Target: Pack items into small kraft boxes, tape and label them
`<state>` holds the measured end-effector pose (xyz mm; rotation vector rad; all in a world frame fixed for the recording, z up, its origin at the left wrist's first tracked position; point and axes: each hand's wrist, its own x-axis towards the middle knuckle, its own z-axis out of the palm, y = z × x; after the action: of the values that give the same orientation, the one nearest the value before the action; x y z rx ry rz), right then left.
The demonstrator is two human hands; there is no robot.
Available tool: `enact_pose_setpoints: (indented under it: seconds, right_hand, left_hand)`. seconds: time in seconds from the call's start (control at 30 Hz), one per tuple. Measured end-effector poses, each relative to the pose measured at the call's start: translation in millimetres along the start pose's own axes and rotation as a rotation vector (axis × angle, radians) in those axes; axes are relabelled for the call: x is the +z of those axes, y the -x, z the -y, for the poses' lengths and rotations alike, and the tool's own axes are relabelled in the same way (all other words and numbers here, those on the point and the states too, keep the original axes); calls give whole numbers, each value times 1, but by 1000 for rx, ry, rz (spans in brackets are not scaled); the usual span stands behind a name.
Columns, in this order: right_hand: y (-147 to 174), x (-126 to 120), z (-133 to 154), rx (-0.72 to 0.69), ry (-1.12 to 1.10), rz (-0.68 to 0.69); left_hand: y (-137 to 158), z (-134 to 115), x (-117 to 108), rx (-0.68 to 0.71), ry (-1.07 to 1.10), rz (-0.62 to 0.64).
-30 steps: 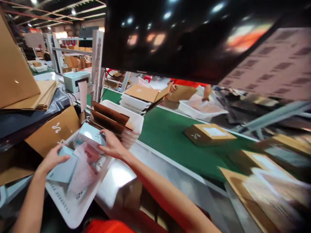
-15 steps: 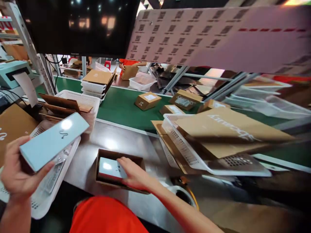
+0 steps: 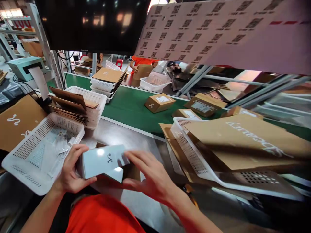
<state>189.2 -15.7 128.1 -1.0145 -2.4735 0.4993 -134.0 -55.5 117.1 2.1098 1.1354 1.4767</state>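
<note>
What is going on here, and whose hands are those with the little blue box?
The camera sits on a person's head and looks down, so those are that person's own two hands. The left hand holds a pale blue box over an open brown carton on a shiny metal table. The right hand touches the box's other end. Beside them lies a white plastic basket. Behind runs a green belt carrying taped brown parcels.

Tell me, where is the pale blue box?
The blue box is low and left of centre in the head view, held between both hands just right of the white basket.
</note>
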Motion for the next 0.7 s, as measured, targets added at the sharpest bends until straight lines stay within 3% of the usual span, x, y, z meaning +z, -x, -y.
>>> enact_pose_setpoints:
  seconds: [0.07,0.13,0.23,0.27,0.3,0.4,0.53,0.6,0.7]
  right_hand:
    - [-10,-12,-1,-79,61,-32]
    - [-15,-12,-9,-81,26,29]
    - [-7,-5,-33,129,-47,-47]
    - [-1,-3,-41,233,-63,-106]
    - [5,-1,-48,331,-79,-160]
    - [20,5,-59,480,-99,-220]
    - [19,29,-53,360,48,-139]
    - [12,49,-49,293,151,-103]
    - [-1,76,-47,234,246,-65]
  left_hand:
    - [-10,-3,13,48,50,71]
    - [-16,2,33,18,75,37]
    - [-10,21,66,-191,38,-164]
    - [-5,29,75,-262,26,-124]
    - [0,37,84,-310,14,6]
    - [13,56,106,-337,-62,608]
    - [18,64,133,-350,-337,1139]
    - [18,61,144,-329,-459,1309]
    - [19,52,150,-318,-546,1338]
